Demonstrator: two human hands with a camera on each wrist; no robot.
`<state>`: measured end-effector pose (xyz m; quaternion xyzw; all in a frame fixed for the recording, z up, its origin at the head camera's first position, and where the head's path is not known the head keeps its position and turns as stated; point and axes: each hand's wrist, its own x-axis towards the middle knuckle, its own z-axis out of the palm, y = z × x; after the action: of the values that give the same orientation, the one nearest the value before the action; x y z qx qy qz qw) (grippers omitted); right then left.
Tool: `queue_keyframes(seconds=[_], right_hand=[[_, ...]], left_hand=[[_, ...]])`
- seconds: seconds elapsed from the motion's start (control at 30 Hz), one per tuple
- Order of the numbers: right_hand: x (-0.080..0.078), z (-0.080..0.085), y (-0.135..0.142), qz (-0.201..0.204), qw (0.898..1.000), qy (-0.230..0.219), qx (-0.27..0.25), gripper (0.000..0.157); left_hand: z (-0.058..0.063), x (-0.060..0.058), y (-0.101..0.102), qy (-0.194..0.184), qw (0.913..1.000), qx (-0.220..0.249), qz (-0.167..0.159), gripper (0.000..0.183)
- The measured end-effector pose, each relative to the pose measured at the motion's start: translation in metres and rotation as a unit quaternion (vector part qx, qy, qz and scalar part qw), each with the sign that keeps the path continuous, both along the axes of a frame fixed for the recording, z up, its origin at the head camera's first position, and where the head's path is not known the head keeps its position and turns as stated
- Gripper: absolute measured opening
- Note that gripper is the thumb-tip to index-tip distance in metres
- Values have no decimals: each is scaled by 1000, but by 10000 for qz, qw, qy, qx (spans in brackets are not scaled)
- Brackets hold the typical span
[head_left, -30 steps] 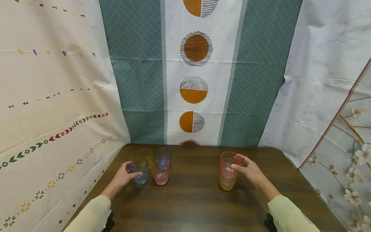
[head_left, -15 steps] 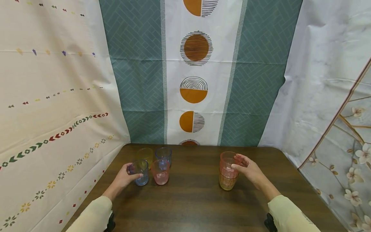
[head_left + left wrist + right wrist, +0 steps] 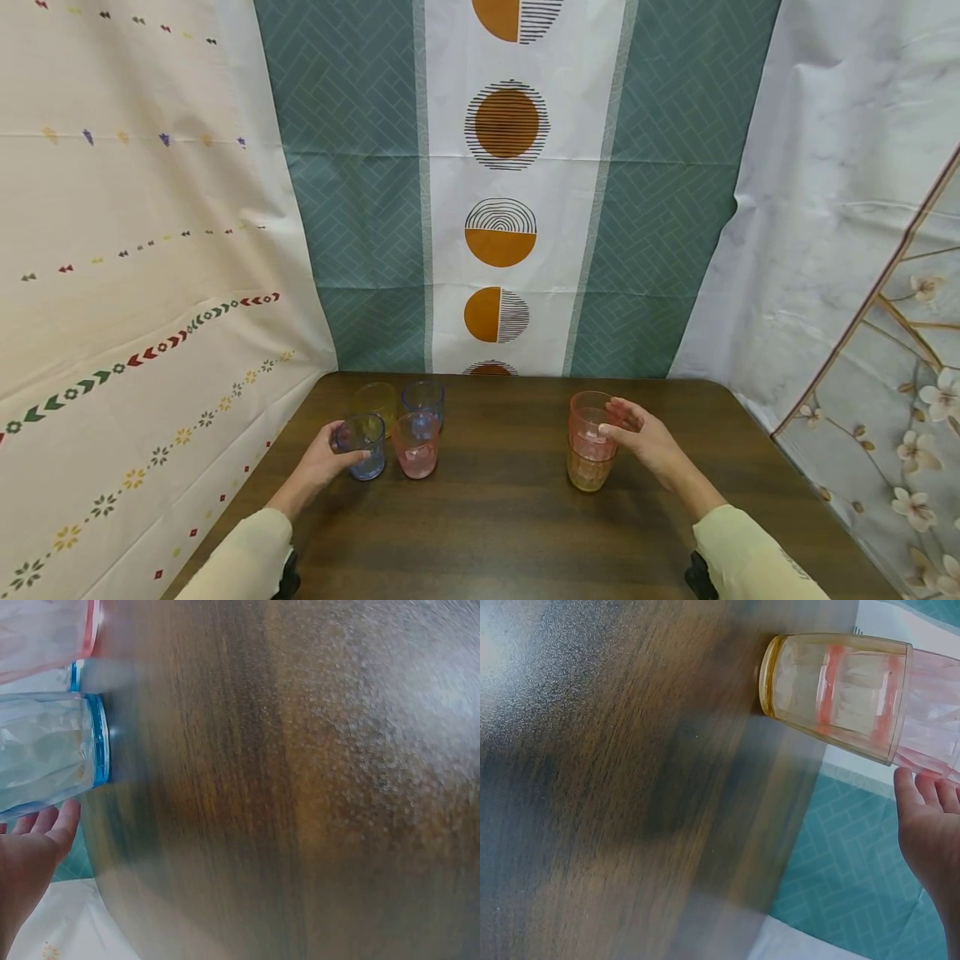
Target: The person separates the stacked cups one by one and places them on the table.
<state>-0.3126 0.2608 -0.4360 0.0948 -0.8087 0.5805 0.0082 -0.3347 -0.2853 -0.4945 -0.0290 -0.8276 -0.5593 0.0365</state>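
Gripping one pink-yellow glass stack (image 3: 590, 452), right hand (image 3: 643, 437); one blue glass (image 3: 371, 439), left hand (image 3: 324, 456), three other glasses (image 3: 417, 455) near.

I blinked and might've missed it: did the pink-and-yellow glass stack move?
No: in the head view, the stack stands at the same spot on the table.

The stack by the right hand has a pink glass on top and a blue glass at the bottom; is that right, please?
Not quite: the bottom glass is yellow, not blue, as the right wrist view shows; the pink glass does top the stack.
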Motion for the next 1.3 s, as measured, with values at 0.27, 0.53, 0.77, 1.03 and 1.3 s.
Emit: queue_keyframes(seconds=[0.27, 0.53, 0.77, 1.03, 1.3], right_hand=[[1, 2, -2, -4, 9997, 151, 208, 79], [1, 1, 0, 12, 9996, 208, 188, 77], [0, -3, 1, 55, 9993, 288, 246, 79], [-2, -14, 0, -39, 9990, 128, 417, 82], [-3, -21, -4, -134, 9978, 189, 625, 82]], left_hand=[[5, 2, -5, -195, 9998, -9, -65, 102], [21, 4, -8, -181, 9997, -191, 24, 100], [37, 1, -9, -112, 9996, -274, 28, 100], [58, -4, -2, 35, 9992, -394, -79, 101], [83, -13, 17, 292, 9975, -612, -190, 97]])
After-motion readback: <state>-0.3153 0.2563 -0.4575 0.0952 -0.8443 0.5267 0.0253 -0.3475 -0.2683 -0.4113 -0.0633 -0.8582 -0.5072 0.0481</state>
